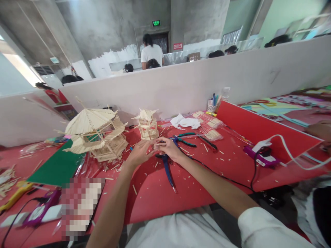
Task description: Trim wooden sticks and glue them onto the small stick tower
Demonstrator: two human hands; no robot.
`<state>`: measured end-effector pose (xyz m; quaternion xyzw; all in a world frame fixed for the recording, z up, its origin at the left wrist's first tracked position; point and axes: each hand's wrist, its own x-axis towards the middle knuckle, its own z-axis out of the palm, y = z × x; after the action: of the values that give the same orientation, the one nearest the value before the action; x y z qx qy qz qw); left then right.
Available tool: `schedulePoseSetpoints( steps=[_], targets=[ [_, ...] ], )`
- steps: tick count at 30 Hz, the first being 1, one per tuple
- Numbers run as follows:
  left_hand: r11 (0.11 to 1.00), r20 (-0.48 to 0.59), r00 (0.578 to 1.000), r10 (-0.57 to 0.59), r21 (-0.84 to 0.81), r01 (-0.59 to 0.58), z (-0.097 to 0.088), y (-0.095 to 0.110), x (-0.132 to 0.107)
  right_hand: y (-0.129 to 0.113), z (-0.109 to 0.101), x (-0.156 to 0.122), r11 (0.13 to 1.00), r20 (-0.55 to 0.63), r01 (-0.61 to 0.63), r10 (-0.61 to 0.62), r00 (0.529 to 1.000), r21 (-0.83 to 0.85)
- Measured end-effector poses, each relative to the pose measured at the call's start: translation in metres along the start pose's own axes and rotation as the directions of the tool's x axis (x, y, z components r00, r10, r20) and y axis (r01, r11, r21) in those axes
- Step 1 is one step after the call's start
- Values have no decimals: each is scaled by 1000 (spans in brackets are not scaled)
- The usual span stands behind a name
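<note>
My left hand (140,152) and my right hand (168,148) meet above the red table (207,168), fingers pinched together around a small wooden stick piece (155,146) that I can barely make out. Just beyond them stands a small pavilion model of wooden sticks (148,124). A larger stick pavilion (97,134) stands to the left, partly on a green board (58,167). Under my right wrist lies a blue-handled tool (168,172), and green-handled pliers (186,137) lie just behind.
A white cloth (184,121), packs of sticks (210,125) and a pen cup (212,105) sit at the back by a grey partition. A purple and white power strip (261,155) with cables lies right. Another person's hand (319,130) is at the far right; people sit beyond the partition.
</note>
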<state>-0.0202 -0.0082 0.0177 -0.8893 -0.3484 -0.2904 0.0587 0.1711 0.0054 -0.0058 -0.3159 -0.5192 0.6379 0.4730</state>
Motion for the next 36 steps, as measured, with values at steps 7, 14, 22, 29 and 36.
schedulePoseSetpoints(
  steps=[7, 14, 22, 29, 36],
  targets=[
    [1000, 19, 1000, -11, -24, 11, 0, -1, -1, 1, -1, 1, 1000, -8, -6, 6, 1000, -11],
    [998, 7, 999, -48, -43, 48, 3, -1, -1, 8, -4, 4, 998, 12, -27, 27, 1000, 51],
    [999, 29, 999, -32, -43, 33, 3, -1, 0, 13, -2, 4, 991, 9, -65, 65, 998, 115],
    [996, 51, 997, -58, -60, 61, 4, -1, 0, 11, -1, 4, 985, -3, -84, 85, 996, 149],
    [993, 66, 994, -91, -73, 96, 3, -2, 1, 13, 1, 4, 987, -25, -64, 68, 997, 148]
  ],
)
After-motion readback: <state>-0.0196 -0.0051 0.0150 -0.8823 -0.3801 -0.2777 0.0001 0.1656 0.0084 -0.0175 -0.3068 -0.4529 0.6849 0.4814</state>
